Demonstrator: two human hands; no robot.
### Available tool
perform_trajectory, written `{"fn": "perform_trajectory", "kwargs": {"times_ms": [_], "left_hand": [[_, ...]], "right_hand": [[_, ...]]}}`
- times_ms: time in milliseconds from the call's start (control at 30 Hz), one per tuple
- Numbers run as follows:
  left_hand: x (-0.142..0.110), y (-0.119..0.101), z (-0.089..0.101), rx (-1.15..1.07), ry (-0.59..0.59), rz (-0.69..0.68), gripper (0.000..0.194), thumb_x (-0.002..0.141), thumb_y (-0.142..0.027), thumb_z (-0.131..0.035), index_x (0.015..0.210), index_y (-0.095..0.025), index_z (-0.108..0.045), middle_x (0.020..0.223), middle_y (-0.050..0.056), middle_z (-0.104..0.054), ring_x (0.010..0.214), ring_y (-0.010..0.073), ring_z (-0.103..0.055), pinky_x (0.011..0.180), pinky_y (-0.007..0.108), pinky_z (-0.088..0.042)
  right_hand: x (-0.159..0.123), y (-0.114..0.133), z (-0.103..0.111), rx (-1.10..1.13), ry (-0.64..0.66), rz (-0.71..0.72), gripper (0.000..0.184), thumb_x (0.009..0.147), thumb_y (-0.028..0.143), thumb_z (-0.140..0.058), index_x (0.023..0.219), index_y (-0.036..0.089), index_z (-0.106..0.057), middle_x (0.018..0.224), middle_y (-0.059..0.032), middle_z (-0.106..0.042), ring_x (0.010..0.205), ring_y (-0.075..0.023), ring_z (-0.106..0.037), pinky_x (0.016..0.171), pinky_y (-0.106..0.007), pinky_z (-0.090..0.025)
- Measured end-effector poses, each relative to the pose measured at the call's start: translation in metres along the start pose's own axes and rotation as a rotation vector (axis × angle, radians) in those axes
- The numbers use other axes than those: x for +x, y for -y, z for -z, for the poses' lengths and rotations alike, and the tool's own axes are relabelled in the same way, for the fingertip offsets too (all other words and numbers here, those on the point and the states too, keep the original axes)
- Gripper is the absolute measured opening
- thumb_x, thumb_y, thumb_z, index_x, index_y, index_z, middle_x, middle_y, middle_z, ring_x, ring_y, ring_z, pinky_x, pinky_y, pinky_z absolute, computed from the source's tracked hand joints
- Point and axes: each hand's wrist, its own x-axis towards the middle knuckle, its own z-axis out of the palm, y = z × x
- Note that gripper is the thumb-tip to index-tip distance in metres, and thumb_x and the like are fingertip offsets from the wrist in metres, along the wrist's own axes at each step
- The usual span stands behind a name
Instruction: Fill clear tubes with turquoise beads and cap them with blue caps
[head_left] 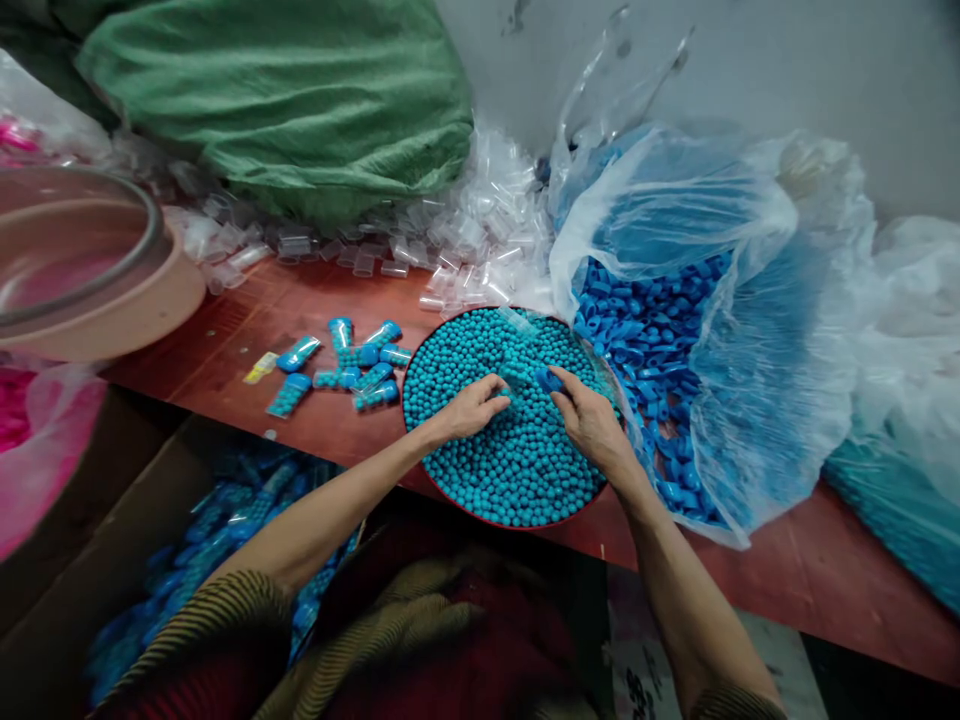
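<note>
A round tray [412, 437] with a dark red rim is full of small turquoise beads [517, 480]. Over the beads, my left hand [472, 408] has its fingers curled in toward the thumb; whatever they hold is too indistinct to make out. My right hand [592, 418] pinches a blue cap [550, 379] between thumb and fingers, to the right of the left hand. A clear tube [517, 320] lies on the beads near the tray's far edge. Left of the tray, several filled tubes with blue caps [373, 378] lie on the red-brown table [232, 375].
An open plastic bag [772, 400] of blue caps [637, 330] adjoins the tray's right side. Empty clear tubes [480, 245] are heaped behind, beside a green sack [300, 110]. Basins [150, 310] stand at left. Below the table, a box holds capped tubes [225, 520].
</note>
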Motion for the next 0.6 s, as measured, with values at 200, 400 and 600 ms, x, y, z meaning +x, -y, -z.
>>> {"fn": "perform_trajectory", "kwargs": {"times_ms": [200,400,600], "left_hand": [[-0.008,-0.004,-0.005,-0.191,0.043,0.034,0.024,0.083,-0.031,-0.048,0.104,-0.017,-0.046,0.076,-0.003,-0.045,0.056,0.0068,-0.04,0.047,0.018,-0.037],[-0.011,-0.008,-0.014,-0.335,0.035,0.059,0.043,0.081,-0.032,-0.052,0.121,-0.02,-0.041,0.083,0.0,-0.051,0.054,0.0068,-0.046,0.044,0.019,-0.042],[-0.017,-0.014,-0.018,-0.403,-0.024,0.078,0.049,0.081,-0.029,-0.051,0.127,-0.02,-0.039,0.073,-0.003,-0.048,0.047,0.0064,-0.047,0.042,0.021,-0.043]], "right_hand": [[-0.003,0.017,-0.008,0.343,0.096,-0.053,0.033,0.087,0.029,-0.045,0.111,0.02,-0.066,0.098,-0.0044,-0.072,0.085,-0.0184,-0.066,0.08,-0.035,-0.052],[-0.007,0.022,-0.015,0.462,0.006,-0.181,0.029,0.086,0.034,-0.05,0.1,0.019,-0.07,0.066,0.0004,-0.066,0.054,-0.0128,-0.056,0.054,-0.025,-0.047],[-0.011,0.03,-0.013,0.359,-0.067,-0.069,0.025,0.086,0.031,-0.05,0.094,0.019,-0.071,0.082,-0.0039,-0.072,0.072,-0.0171,-0.065,0.068,-0.028,-0.051]]}}
